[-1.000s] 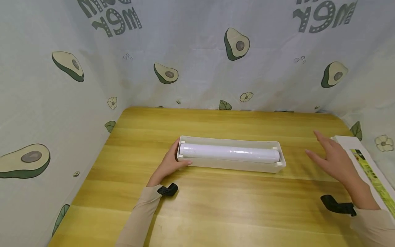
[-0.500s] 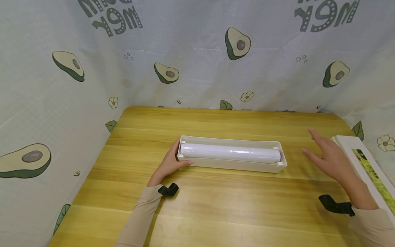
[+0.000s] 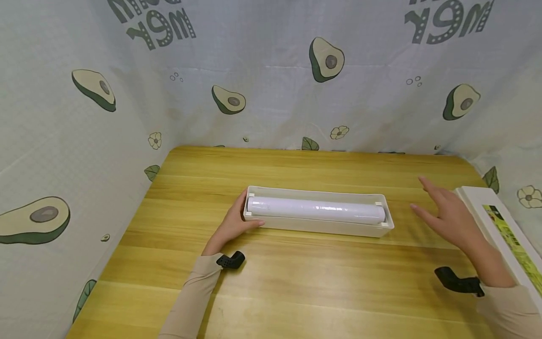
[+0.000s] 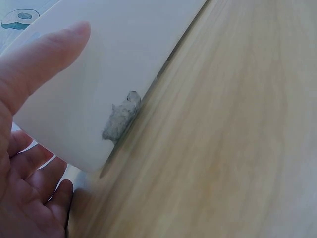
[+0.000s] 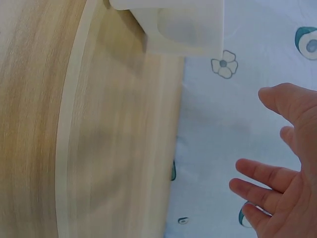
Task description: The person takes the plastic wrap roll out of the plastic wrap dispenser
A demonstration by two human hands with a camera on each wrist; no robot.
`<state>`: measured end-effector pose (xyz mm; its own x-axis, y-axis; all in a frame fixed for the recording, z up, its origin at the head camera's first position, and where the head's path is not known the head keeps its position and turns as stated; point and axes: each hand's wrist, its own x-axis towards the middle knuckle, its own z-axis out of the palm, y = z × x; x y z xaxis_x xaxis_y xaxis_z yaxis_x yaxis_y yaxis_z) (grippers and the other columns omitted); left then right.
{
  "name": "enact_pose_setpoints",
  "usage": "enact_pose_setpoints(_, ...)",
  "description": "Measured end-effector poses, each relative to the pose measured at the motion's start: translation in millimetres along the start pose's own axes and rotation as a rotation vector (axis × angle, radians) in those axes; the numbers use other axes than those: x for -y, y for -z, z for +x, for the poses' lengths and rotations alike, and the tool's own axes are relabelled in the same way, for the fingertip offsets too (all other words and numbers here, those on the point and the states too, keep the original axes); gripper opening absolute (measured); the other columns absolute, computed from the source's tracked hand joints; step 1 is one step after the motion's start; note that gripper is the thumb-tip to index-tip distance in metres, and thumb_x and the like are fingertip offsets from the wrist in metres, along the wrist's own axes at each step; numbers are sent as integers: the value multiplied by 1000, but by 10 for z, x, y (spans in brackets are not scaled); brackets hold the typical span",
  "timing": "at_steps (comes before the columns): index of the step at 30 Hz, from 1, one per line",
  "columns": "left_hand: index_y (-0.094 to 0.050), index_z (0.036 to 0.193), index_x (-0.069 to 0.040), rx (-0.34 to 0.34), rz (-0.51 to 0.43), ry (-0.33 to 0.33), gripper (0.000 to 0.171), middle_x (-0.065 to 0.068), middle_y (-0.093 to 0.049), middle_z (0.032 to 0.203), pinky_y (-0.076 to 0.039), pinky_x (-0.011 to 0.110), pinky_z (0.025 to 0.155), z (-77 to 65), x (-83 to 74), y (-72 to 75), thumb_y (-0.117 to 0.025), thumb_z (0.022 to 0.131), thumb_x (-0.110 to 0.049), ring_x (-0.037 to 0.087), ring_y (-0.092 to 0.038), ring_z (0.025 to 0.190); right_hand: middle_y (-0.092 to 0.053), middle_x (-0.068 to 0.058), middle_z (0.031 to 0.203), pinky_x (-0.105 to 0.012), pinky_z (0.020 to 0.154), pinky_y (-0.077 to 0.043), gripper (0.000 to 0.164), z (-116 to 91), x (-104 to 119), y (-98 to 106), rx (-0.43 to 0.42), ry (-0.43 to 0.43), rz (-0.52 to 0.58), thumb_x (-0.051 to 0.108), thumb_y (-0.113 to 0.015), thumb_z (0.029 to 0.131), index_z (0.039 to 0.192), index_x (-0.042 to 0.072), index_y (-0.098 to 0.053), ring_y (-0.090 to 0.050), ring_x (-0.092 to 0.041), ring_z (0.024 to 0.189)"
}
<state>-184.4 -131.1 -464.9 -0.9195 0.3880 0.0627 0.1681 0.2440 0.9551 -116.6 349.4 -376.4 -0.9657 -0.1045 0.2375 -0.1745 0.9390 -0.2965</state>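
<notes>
A long white plastic box point(image 3: 317, 226) lies across the middle of the table with its top uncovered. Inside it is a shiny white roll, apparently cling film point(image 3: 315, 210), between small white supports at both ends. My left hand point(image 3: 233, 222) grips the box's left end, thumb along the front wall and the other fingers around the end. In the left wrist view a ragged grey patch point(image 4: 121, 119) shows low on the box wall. My right hand point(image 3: 453, 219) hovers right of the box, apart from it, fingers spread and holding nothing.
A long white piece with a yellow-green label point(image 3: 512, 242), like a lid, lies at the table's right edge beside my right forearm. The wooden table point(image 3: 322, 282) is enclosed at the back and sides by an avocado-print curtain point(image 3: 271, 61).
My right hand has drifted slightly left, towards the box's right end. The left hand and the box hold still.
</notes>
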Motion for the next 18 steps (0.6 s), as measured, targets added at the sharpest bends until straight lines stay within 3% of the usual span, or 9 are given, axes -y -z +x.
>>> enact_pose_setpoints(7, -15, 151, -16, 5, -5, -36, 100, 11, -44, 139, -46, 42, 96, -5, -2, 8, -79, 74, -10, 28, -49, 119, -42, -39, 132, -68, 90, -31, 75, 12, 23, -15, 10, 14, -21, 31, -57, 93, 152, 12, -14, -39, -56, 113)
enact_pose_setpoints(18, -14, 151, -17, 3, -7, -30, 101, 11, -43, 139, -47, 40, 96, -2, 13, 7, -79, 74, -10, 27, -50, 118, -48, -39, 124, -67, 88, -32, 76, 44, 79, -33, 6, 50, -1, 26, -60, 92, 151, 12, -16, -42, -54, 109)
